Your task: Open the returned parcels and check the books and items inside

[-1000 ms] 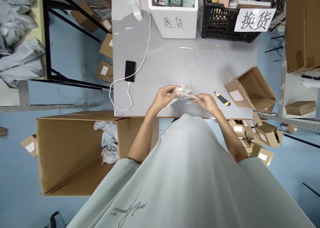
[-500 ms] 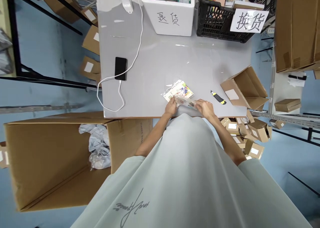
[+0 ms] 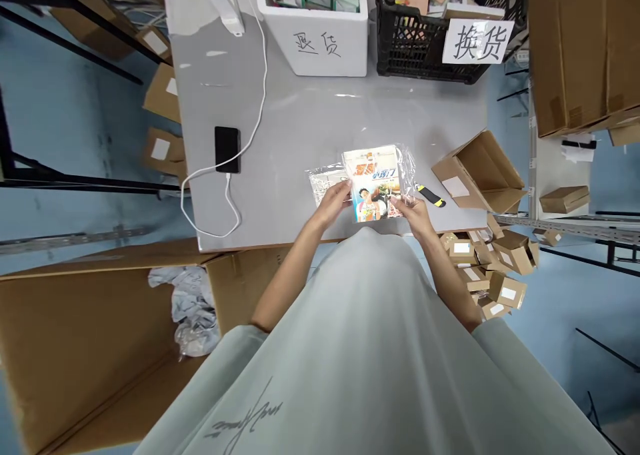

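Between my two hands I hold a booklet in a clear plastic sleeve, its colourful printed cover facing up. My left hand pinches its left edge, and my right hand grips the lower right corner with the thumb on top. Loose clear plastic sticks out past the booklet's right side. Partly under it, on the table, lies another plastic-wrapped booklet. A black and yellow box cutter rests just right of my right hand.
An open cardboard box sits at the table's right edge. A white bin and a black crate with booklets stand at the back. A phone with a white cable lies left. A large open carton stands lower left.
The wrapped booklet, edge-on to me before, has been turned so its cover faces up, and raised over the other one. My head view has shifted slightly.
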`<state>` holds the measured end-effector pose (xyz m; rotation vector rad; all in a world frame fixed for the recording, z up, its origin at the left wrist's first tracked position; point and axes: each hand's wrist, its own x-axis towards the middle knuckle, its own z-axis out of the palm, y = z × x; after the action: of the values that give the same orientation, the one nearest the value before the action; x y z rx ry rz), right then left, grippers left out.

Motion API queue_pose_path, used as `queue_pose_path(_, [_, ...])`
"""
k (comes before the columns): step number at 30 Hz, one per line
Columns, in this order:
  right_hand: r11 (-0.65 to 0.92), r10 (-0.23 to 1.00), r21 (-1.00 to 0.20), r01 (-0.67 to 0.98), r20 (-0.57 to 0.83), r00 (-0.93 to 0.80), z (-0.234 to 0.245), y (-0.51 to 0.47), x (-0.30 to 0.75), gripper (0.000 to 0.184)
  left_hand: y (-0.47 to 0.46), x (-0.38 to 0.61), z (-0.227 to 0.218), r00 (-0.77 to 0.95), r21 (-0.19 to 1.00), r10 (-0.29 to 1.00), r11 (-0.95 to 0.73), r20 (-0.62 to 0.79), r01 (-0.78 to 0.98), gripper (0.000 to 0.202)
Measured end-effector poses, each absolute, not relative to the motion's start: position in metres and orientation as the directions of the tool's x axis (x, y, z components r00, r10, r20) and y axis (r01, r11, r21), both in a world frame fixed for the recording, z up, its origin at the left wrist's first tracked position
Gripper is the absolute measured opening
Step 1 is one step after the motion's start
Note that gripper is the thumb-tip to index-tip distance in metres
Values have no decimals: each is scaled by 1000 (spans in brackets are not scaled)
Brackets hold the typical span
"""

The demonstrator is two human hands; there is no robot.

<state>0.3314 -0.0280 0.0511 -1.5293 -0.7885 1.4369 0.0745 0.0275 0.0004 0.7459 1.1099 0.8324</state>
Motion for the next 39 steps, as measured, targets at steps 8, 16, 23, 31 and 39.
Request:
queue_pose_path(8, [-417,906,-894,-165,-423,0,55,-32,324,62,6,82,41,134,810,907,418,-400,-412,76])
queue_pose_path(16, [-349,936,-935,-63,-351,21,58,-17,340,63,-8,56,56,162,833,903,430,-399,-349,73])
queue_pose_path(23, [-168,979,-956,242,-133,156,45,-12,337,61,-16,59,69,157,845,923,385,-351,-372,72])
queue_pose_path(31, [281,959,-812,512,219,-178,83,-23,282,39,-29,72,68,98,909,953,302,-286,-286,78])
queue_pose_path(39, [235,964,-823,517,128,-234,83,-25,240,47,-38,86,75,40,946,964,267,-264,-185,72])
